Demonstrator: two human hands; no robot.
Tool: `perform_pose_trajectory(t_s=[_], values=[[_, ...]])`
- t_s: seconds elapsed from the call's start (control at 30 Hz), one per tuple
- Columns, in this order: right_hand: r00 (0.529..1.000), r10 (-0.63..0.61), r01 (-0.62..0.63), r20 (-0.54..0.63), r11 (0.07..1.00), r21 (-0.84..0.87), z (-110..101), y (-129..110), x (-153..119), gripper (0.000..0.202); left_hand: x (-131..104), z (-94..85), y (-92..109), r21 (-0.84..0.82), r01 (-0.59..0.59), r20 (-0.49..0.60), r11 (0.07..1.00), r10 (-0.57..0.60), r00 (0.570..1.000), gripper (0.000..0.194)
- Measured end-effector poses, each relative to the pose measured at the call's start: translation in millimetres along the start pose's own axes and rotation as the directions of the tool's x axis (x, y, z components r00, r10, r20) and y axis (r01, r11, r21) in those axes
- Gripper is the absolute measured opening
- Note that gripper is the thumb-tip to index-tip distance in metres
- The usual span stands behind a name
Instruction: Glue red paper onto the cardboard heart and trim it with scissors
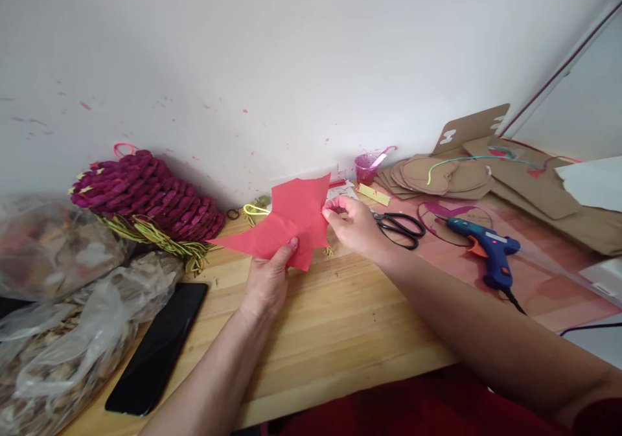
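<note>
An irregular piece of red paper [299,209] is held up above the wooden table, with a long pointed strip reaching left. My left hand [272,271] grips its lower edge, thumb on top and the other fingers hidden behind. At the right edge my right hand [352,222] pinches the sheet between thumb and fingertips. Black-handled scissors [401,229] lie just right of my right hand, their blades partly hidden by it. A loop of yellow cord [255,210] shows behind the paper.
Stacked magenta pieces [150,196] lean by the wall. Bags [97,332] and a black phone [158,348] lie left. On the right are a blue glue gun [486,248] with its cord, cardboard hearts [427,175], a paint-stained cup [365,169] and a yellow strip [373,194].
</note>
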State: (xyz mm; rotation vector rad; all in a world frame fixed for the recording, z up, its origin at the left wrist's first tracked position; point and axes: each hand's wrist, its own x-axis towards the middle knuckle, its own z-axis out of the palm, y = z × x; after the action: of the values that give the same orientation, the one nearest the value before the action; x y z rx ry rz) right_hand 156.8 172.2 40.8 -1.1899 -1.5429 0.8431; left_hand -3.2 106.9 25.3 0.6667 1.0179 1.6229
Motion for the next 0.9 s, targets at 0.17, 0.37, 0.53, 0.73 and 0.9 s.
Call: perform_pose_trajectory(t_s=[0.17,0.37,0.53,0.73,0.9], values=[[0.998,0.013,-0.014,0.06,1.0,0.022,-1.8,2.4,2.2,0.006,2.8,-2.7,-1.3,0.004,-0.017,0.006,1.0,0.017,1.0,0.051],[0.932,-0.363,0.355,0.01,0.906,-0.231,-4.4,8.6,1.0,0.009,7.1,-7.3,-4.4,0.057,-0.095,0.032,0.994,0.094,0.995,0.054],[0.844,-0.537,0.506,0.0,0.796,-0.332,-6.2,11.6,2.5,0.009,8.1,-11.1,-6.6,0.111,-0.177,0.071,0.978,0.17,0.983,0.054],[0.811,-0.583,0.546,0.046,0.727,-0.416,-7.4,8.7,-1.1,0.013,7.3,-13.4,-8.8,0.198,-0.244,0.103,0.949,0.227,0.968,0.044],[0.802,-0.59,0.557,0.09,0.684,-0.472,-6.7,7.7,-3.2,0.013,5.7,-15.1,-7.7,0.293,-0.293,0.145,0.91,0.26,0.955,0.044]])
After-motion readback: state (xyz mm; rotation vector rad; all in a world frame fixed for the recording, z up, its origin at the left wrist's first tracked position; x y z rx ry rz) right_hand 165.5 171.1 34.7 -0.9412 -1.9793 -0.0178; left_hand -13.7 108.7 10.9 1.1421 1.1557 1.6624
